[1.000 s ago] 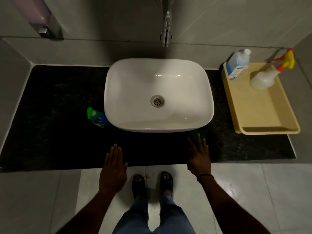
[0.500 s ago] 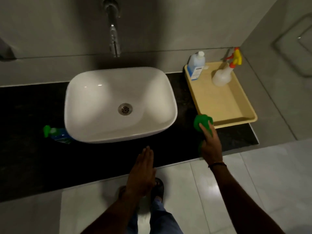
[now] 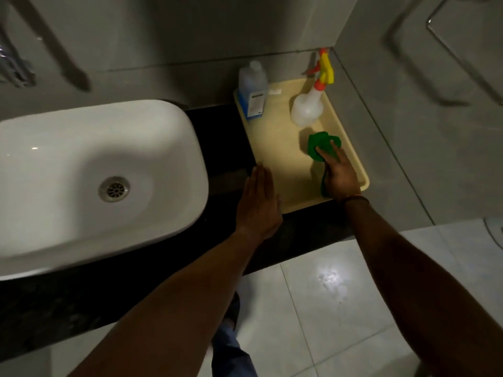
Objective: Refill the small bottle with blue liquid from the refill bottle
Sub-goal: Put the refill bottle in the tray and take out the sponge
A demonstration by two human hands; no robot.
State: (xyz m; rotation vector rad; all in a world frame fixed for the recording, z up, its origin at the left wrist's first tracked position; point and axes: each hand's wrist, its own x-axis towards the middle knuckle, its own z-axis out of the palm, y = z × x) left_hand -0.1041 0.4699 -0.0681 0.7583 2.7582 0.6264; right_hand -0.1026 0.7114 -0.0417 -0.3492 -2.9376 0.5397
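Two hands out over the counter (image 3: 299,221). Right hand (image 3: 340,175) is over the tray (image 3: 275,148), fingers curled around a green funnel (image 3: 322,146); wide mouth points toward the back, spout runs down under the palm. Whether the funnel touches the tray floor, can't tell. Left hand (image 3: 258,202) is flat, fingers straight and together, holding nothing, hovering over the dark counter strip between sink (image 3: 81,164) and tray, fingertips near the tray's left edge.

Tray is beige, sits on the counter in the corner, right of the sink. At its back-left: refill bottle (image 3: 253,91), upright, white cap on, blue liquid visible low down, label facing front. At its back-right: spray bottle (image 3: 310,104), clear body, orange collar, yellow trigger head, leaning toward the wall corner. Looks near empty, but dim light, not certain. Funnel is just in front of the spray bottle, apart from it.

Sink is white and empty, drain visible. Tap (image 3: 13,69) is blurred at top left.
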